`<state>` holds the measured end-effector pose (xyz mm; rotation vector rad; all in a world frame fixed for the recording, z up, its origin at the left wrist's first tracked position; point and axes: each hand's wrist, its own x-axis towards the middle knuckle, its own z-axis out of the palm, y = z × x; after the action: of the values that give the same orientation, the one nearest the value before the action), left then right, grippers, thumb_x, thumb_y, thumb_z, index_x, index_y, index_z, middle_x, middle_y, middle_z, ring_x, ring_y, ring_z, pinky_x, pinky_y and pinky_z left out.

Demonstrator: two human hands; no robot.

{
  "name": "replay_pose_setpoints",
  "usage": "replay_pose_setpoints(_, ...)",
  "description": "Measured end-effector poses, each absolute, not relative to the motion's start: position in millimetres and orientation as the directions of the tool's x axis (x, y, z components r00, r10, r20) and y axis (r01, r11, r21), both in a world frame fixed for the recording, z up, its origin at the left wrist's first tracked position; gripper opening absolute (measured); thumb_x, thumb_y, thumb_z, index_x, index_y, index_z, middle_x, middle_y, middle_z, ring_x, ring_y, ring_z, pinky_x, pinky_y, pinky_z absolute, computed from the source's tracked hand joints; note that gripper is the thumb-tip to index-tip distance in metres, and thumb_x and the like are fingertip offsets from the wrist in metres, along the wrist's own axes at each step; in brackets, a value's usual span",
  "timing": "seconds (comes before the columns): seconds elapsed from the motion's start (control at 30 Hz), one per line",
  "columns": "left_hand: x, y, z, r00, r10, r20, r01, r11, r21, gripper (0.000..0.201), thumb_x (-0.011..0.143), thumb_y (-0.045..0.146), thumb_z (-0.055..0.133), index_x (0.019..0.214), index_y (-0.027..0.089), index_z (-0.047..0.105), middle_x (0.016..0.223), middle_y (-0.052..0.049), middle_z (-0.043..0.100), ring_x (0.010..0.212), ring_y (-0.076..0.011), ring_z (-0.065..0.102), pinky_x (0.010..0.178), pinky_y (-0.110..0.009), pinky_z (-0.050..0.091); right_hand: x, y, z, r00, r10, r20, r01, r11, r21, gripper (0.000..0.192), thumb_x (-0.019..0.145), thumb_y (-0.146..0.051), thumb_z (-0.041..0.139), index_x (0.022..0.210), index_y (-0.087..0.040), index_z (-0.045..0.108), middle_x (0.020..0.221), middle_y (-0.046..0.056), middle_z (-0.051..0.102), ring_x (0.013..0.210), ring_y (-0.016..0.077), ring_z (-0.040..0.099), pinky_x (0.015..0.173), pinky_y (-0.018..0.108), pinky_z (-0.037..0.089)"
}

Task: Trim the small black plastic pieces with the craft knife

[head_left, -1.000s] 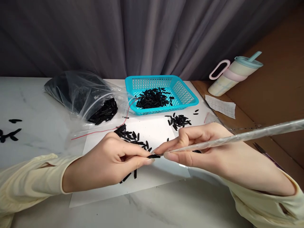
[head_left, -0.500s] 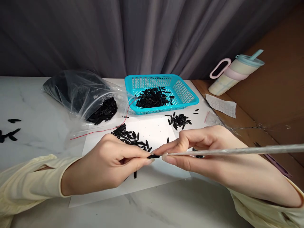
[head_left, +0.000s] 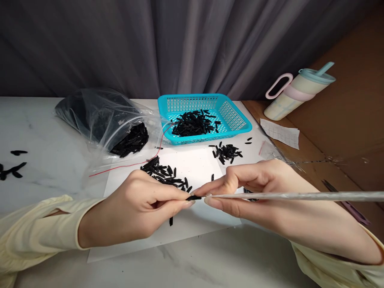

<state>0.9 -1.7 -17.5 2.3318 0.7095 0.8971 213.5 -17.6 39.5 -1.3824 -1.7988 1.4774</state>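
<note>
Two hands pinching: left hand [head_left: 135, 210] black piece [head_left: 193, 197], mostly hidden; right hand [head_left: 255, 192] clear tube [head_left: 300, 196], cut off right.

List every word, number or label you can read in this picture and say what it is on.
No text can be read.
Paper slip beside the cup: faint grid-like marks, too small and blurred to read.
Cup, blue basket, plastic bag: no label or brand shows.
Thin rod in the right hand and the black piece pinched by the left hand: no markings.
</note>
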Motion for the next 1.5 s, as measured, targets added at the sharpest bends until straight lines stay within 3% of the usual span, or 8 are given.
replay_pose_setpoints(0.23,1.4,-2.3,-19.9,0.645,0.611,0.460,0.270,-0.744,0.611,0.016,0.085,0.015,0.055,0.079,0.016,0.069,0.043,0.004,0.053,0.036,-0.0058,0.041,0.040,-0.019,0.032,208.9,-28.3,29.2,-0.370,0.922,-0.112,0.575,0.133,-0.807,0.020,0.081,-0.021,0.060,0.061,-0.021,0.059,0.085,-0.002,0.073,0.070,0.0180,0.070,0.045,0.020,0.049)
replay_pose_setpoints(0.4,2.8,-0.4,-20.9,0.618,0.620,0.484,0.285,-0.750,0.597,0.017,0.085,0.015,0.055,0.075,0.016,0.068,0.046,0.003,0.057,0.038,-0.0059,0.044,0.040,-0.018,0.033,202.6,-40.2,20.4,-0.395,0.917,0.051,0.608,0.302,-0.734,0.025,0.082,-0.011,0.054,0.061,-0.021,0.045,0.076,-0.003,0.070,0.061,0.0139,0.065,0.055,0.021,0.050)
replay_pose_setpoints(0.53,4.9,1.4,-22.4,0.607,0.631,0.483,0.290,-0.742,0.605,0.019,0.085,0.015,0.055,0.072,0.016,0.068,0.043,0.004,0.054,0.036,-0.0050,0.040,0.038,-0.018,0.030,198.1,-46.2,8.9,-0.394,0.888,0.235,0.620,0.446,-0.646,0.016,0.084,-0.010,0.048,0.071,-0.021,0.050,0.073,-0.001,0.066,0.061,0.0125,0.062,0.057,0.020,0.047)
replay_pose_setpoints(0.7,4.8,3.8,-24.6,0.566,0.660,0.494,0.313,-0.726,0.612,0.022,0.085,0.017,0.055,0.067,0.015,0.067,0.043,0.005,0.050,0.036,-0.0045,0.036,0.038,-0.018,0.027,189.9,-48.7,2.7,-0.387,0.819,0.423,0.620,0.571,-0.537,0.023,0.082,-0.002,0.039,0.076,-0.017,0.055,0.074,0.005,0.064,0.063,0.0156,0.060,0.056,0.024,0.044)
replay_pose_setpoints(0.87,4.5,6.9,-21.6,0.561,0.696,0.448,0.337,-0.687,0.644,0.024,0.084,0.018,0.056,0.062,0.013,0.066,0.041,0.007,0.039,0.037,-0.0039,0.027,0.037,-0.018,0.023,181.1,-50.5,-0.1,-0.342,0.809,0.477,0.637,0.573,-0.515,0.022,0.087,-0.002,0.039,0.080,-0.015,0.055,0.080,0.009,0.065,0.069,0.0186,0.059,0.061,0.030,0.044)
replay_pose_setpoints(1.03,5.7,8.2,-17.0,0.555,0.761,0.336,0.318,-0.567,0.760,0.027,0.082,0.015,0.054,0.057,0.012,0.062,0.044,0.007,0.025,0.041,-0.0049,0.020,0.034,-0.019,0.017,178.1,-47.7,-10.7,-0.304,0.766,0.566,0.614,0.612,-0.499,0.023,0.085,0.001,0.040,0.076,-0.017,0.050,0.089,0.011,0.068,0.072,0.0191,0.060,0.061,0.031,0.043)
replay_pose_setpoints(1.17,6.5,8.1,-15.5,0.547,0.789,0.280,0.320,-0.506,0.801,0.031,0.082,0.016,0.053,0.052,0.013,0.058,0.046,0.006,0.022,0.043,-0.0051,0.019,0.034,-0.019,0.015,180.2,-45.6,-20.0,-0.292,0.753,0.590,0.601,0.624,-0.499,0.022,0.084,0.000,0.041,0.075,-0.019,0.047,0.094,0.010,0.069,0.068,0.0176,0.061,0.059,0.030,0.045)
replay_pose_setpoints(1.5,7.9,6.0,-17.0,0.504,0.755,0.419,0.300,-0.608,0.735,0.026,0.085,0.020,0.053,0.065,0.013,0.068,0.039,0.007,0.026,0.037,-0.0047,0.021,0.032,-0.019,0.015,181.8,-48.0,-15.2,-0.189,0.849,0.493,0.617,0.493,-0.613,0.017,0.084,-0.006,0.050,0.078,-0.021,0.053,0.100,0.003,0.070,0.085,0.0155,0.068,0.072,0.024,0.051)
